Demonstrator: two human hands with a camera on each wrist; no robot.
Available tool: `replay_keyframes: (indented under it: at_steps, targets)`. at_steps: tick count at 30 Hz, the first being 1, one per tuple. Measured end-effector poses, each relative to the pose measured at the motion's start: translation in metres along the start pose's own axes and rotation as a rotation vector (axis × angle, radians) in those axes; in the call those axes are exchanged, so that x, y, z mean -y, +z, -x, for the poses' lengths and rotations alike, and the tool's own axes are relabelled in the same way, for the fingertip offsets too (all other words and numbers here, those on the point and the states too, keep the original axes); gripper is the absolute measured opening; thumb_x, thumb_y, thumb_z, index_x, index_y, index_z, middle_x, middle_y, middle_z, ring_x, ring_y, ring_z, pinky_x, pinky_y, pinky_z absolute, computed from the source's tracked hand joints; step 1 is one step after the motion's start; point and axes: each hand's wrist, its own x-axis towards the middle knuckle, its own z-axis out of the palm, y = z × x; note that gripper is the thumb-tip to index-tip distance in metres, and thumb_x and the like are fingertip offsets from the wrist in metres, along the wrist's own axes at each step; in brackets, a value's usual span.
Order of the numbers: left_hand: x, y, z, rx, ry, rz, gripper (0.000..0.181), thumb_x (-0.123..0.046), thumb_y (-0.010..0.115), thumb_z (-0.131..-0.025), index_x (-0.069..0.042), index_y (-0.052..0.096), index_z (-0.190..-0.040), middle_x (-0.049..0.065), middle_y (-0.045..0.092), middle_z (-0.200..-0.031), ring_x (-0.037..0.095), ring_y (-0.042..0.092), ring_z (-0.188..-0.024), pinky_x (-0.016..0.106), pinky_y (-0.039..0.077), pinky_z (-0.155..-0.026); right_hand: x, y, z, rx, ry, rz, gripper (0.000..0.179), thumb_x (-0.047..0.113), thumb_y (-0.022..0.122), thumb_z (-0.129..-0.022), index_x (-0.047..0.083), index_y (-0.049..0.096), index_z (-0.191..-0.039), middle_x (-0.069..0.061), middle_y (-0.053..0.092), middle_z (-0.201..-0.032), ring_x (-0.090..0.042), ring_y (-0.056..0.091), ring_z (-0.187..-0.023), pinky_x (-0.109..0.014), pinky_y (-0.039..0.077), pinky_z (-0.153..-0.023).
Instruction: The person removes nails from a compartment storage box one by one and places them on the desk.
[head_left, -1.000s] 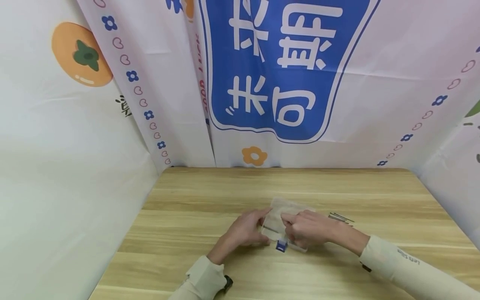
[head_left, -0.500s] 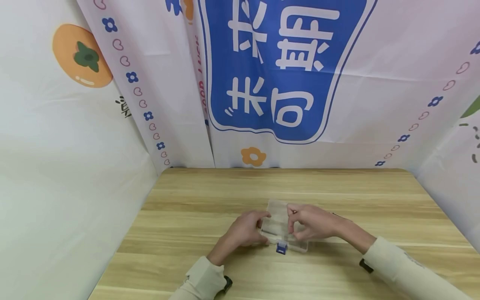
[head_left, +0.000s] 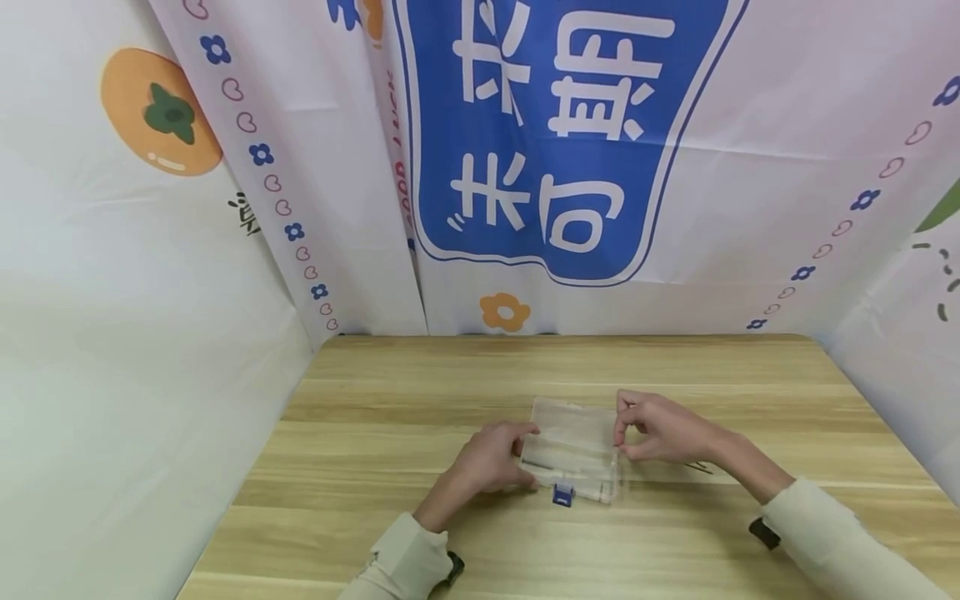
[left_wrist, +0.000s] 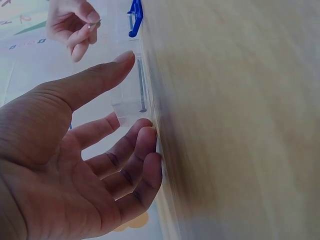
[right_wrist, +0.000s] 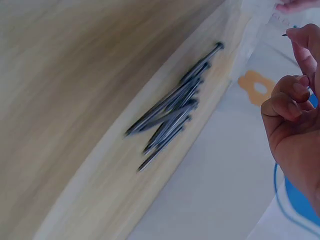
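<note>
A clear plastic box (head_left: 573, 479) lies on the table with its lid (head_left: 573, 423) folded back and a blue latch (head_left: 562, 495) at its front. My left hand (head_left: 491, 457) holds the box's left end, thumb at the front and fingers behind. Inside the box, along the front, lies a dark nail (left_wrist: 141, 85). By the box's right edge, my right hand (head_left: 663, 429) pinches a small nail between thumb and forefinger; only its tip (left_wrist: 95, 23) shows in the left wrist view. Several loose nails (right_wrist: 172, 110) lie in a pile beneath my right forearm.
The wooden table (head_left: 420, 392) runs back to a printed cloth (head_left: 360, 208) hanging behind it. White cloth also stands at the left and right sides. A dark wrist strap (head_left: 765, 533) shows under the right sleeve.
My right hand has moved from above the box to the right, past its edge, uncovering the box. My left hand has stayed in place at the left end.
</note>
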Motion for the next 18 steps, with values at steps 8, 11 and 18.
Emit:
replay_keyframes:
  at_steps: [8, 11, 18]
  targets:
    - [-0.002, 0.001, 0.0, 0.002, -0.027, 0.027, 0.074, -0.028, 0.1, -0.075, -0.014, 0.069, -0.14, -0.007, 0.057, -0.082, 0.007, 0.047, -0.069, 0.024, 0.037, -0.06, -0.022, -0.014, 0.028, -0.043, 0.051, 0.035, 0.019, 0.007, 0.082, -0.088, 0.025, 0.077, -0.088, 0.001, 0.057, -0.087, 0.0, 0.042, -0.069, -0.019, 0.042, -0.06]
    - [-0.003, 0.002, 0.0, -0.003, -0.033, 0.029, 0.073, -0.029, 0.1, -0.074, -0.013, 0.069, -0.139, -0.007, 0.057, -0.081, 0.007, 0.047, -0.067, 0.024, 0.037, -0.058, -0.028, -0.019, 0.037, -0.036, 0.086, 0.049, 0.018, 0.008, 0.082, -0.089, 0.025, 0.077, -0.087, 0.002, 0.057, -0.087, 0.001, 0.041, -0.069, -0.019, 0.041, -0.06]
    - [-0.005, 0.003, 0.002, -0.02, -0.044, 0.05, 0.075, -0.027, 0.101, -0.073, -0.011, 0.068, -0.138, -0.003, 0.059, -0.083, 0.008, 0.047, -0.066, 0.024, 0.036, -0.057, -0.04, -0.027, 0.049, -0.017, 0.138, 0.082, 0.018, 0.012, 0.082, -0.091, 0.028, 0.075, -0.087, 0.005, 0.056, -0.088, 0.001, 0.042, -0.07, -0.021, 0.04, -0.062]
